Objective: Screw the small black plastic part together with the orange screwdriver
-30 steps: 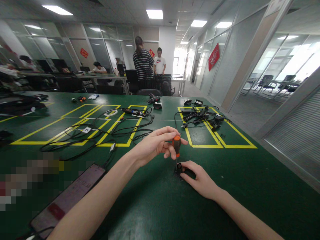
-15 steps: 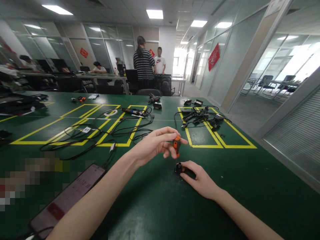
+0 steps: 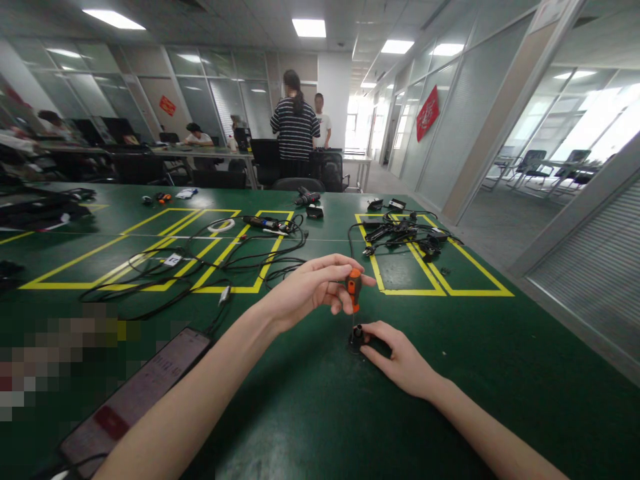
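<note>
An orange and black screwdriver (image 3: pixel 354 291) stands almost upright between the thumb and fingers of my left hand (image 3: pixel 320 288). Its shaft points down at a small black part (image 3: pixel 356 340) on the green table (image 3: pixel 300 413). My right hand (image 3: pixel 400 360) pinches that part from the right side with thumb and forefinger. Where the screwdriver tip meets the part is too small to make out. A phone (image 3: pixel 135 400) lies at the left, partly behind my left forearm.
Black cables (image 3: pixel 240 257) spread over yellow tape outlines at the left centre. More black cables and parts (image 3: pixel 400 233) lie at the right. A power tool (image 3: pixel 307 197) rests near the far edge. People stand and sit beyond the table.
The standing person in the striped top has turned and shifted slightly to the right. Both hands hold the same places; the screwdriver handle looks slightly rotated.
</note>
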### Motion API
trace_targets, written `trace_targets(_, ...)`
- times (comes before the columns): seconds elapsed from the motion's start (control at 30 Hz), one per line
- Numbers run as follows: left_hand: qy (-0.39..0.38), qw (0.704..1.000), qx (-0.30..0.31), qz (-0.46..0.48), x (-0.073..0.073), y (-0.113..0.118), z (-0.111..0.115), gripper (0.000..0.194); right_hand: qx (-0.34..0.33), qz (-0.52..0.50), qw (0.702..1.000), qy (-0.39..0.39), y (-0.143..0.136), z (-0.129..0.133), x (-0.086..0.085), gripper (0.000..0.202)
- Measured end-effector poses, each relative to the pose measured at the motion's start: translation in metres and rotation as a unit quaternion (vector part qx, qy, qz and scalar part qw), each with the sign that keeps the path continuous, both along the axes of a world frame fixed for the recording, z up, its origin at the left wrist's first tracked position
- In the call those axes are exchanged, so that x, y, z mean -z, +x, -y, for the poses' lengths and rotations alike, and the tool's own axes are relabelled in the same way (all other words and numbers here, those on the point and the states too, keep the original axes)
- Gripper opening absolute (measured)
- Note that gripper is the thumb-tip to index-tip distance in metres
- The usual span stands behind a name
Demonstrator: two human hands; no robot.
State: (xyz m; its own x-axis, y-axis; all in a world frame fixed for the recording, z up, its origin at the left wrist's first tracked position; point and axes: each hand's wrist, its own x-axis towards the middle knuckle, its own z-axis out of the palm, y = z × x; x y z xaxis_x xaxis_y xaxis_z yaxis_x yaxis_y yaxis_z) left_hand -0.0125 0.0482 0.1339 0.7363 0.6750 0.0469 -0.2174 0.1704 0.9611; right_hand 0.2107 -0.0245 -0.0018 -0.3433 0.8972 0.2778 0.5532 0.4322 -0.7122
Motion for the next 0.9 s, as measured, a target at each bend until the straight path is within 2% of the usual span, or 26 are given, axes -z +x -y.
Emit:
trace_targets(0.07, -0.001, 1.000, -0.009, -0.007, -0.0002, -0.0003, 0.0009, 0.023, 0.001, -0.001, 1.000, 0.002, -0.0002, 0.0002, 0.0005, 0.026)
trace_targets(0.2, 0.009, 0.999, -0.024, -0.021, -0.0010, -0.0018, 0.0027, 0.038, 0.002, 0.001, 1.000, 0.004, -0.0007, 0.0004, 0.0006, 0.028)
trace_targets(0.5, 0.004, 1.000, -0.001, -0.009, -0.0003, -0.0006, 0.0006, 0.025, 0.001, 0.004, 1.000, 0.001, -0.0008, -0.0002, -0.0018, 0.026)
trace_targets(0.7, 0.009, 0.999, -0.019, -0.030, -0.0010, -0.0012, 0.0042, 0.037, -0.003, 0.004, 1.000, 0.004, 0.0001, 0.0004, -0.0011, 0.026)
trace_targets(0.9, 0.016, 1.000, -0.012, -0.021, -0.0007, 0.0003, 0.0028, 0.031, -0.001, 0.008, 1.000, 0.006, -0.0005, -0.0007, -0.0015, 0.026)
